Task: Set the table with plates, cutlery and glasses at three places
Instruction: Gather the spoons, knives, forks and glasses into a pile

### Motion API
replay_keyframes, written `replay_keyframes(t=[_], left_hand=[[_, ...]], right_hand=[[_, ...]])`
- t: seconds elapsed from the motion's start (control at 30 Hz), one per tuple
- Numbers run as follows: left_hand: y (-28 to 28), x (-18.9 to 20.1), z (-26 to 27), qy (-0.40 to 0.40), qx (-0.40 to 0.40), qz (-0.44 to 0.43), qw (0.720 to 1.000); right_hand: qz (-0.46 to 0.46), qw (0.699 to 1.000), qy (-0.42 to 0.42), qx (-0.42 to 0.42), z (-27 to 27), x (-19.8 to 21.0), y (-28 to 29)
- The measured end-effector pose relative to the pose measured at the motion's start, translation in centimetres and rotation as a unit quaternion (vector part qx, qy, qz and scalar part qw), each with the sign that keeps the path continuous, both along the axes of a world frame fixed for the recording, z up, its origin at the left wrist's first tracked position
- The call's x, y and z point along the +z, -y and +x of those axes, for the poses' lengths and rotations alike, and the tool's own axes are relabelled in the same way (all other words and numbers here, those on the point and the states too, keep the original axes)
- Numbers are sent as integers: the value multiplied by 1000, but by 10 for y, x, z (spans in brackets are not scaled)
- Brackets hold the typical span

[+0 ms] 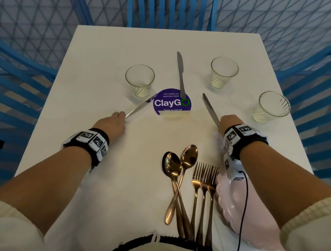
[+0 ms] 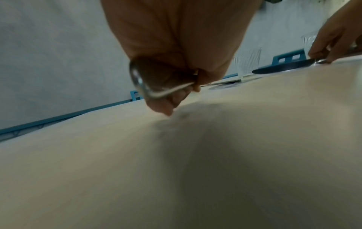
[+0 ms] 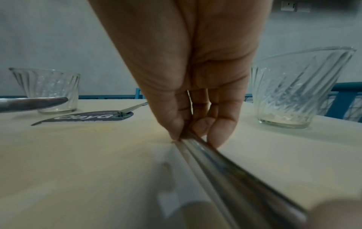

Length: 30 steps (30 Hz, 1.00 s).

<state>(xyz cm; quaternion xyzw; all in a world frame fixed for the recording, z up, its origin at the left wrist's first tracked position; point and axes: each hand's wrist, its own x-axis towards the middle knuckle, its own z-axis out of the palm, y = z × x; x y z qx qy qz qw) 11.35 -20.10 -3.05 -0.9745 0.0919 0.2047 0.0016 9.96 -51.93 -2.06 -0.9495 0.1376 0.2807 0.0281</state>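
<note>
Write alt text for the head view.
Each hand, left hand and right hand, grips a table knife on a white table; a third knife, three empty glasses, copper spoons, forks and pink plates surround them.

White square table (image 1: 97,58). Round purple ClayGo sticker (image 1: 171,105) at centre. Three clear ribbed glasses stand upright: one (image 1: 139,80) left of the sticker, one (image 1: 223,72) toward the far right corner, one (image 1: 272,107) by the right edge. One knife (image 1: 181,74) lies with its handle end on the sticker, blade toward the far edge. Near edge: two copper spoons (image 1: 179,177), crossed; three copper forks (image 1: 205,184) side by side; pink plates (image 1: 232,204) at the near right corner.
</note>
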Motion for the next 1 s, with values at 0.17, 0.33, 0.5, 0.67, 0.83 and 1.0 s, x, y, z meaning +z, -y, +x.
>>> replay_keyframes(t=[0.17,0.33,0.5,0.67,0.83,1.0], left_hand=[[19,15,-14,26,13,-92,995],[44,36,-24,11,77,-335,939],[61,55,-30,-62,240,-588,770],[67,63,-22,-136,261,-613,734],[68,65,-18,-149,239,-628,726],[63,68,-8,-174,269,-661,679]], right_hand=[[19,997,73,-10,2,13,-8],[116,959,259,-21,6,54,-32],[327,904,269,-62,1,67,-69],[490,838,209,-121,-3,62,-108],[480,840,229,-103,5,61,-125],[367,869,298,-147,40,52,-118]])
